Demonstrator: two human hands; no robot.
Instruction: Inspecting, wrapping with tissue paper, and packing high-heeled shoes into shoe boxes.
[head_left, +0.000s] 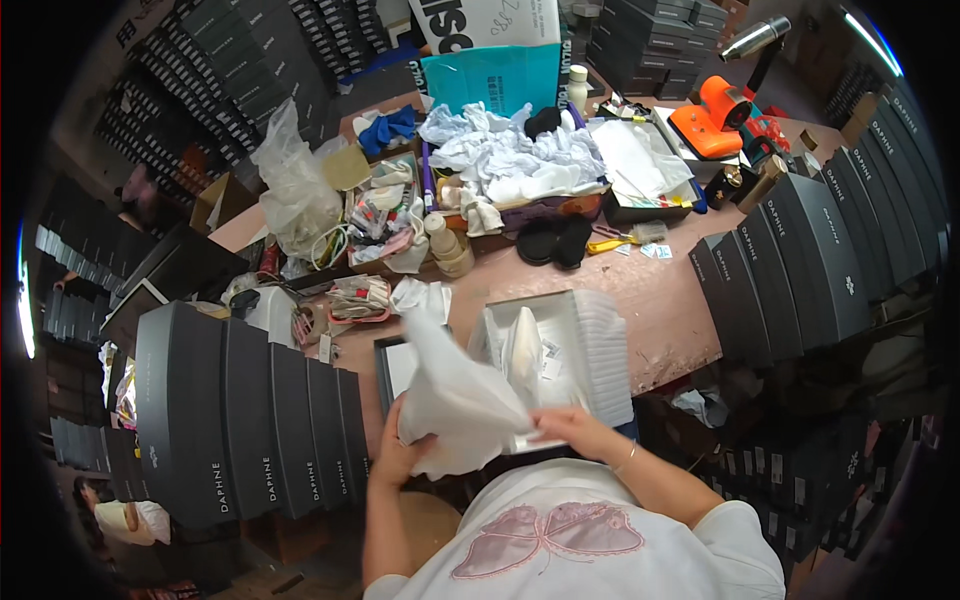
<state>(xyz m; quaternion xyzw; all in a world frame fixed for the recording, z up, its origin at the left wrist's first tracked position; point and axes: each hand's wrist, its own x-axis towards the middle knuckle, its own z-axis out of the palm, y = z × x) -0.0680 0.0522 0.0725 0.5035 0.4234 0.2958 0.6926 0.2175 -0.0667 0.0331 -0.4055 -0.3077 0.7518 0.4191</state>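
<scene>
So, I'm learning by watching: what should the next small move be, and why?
I'd probably fold the loose top of the white sheet down: the left hand and right hand both grip it lower, while that end sticks up unheld, near the open box with a pale shoe in it.

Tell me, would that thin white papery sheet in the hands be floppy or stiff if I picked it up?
The thin white papery sheet is probably floppy: it bends between the left hand and right hand. It's likely light for its size, since it looks so thin.
</scene>
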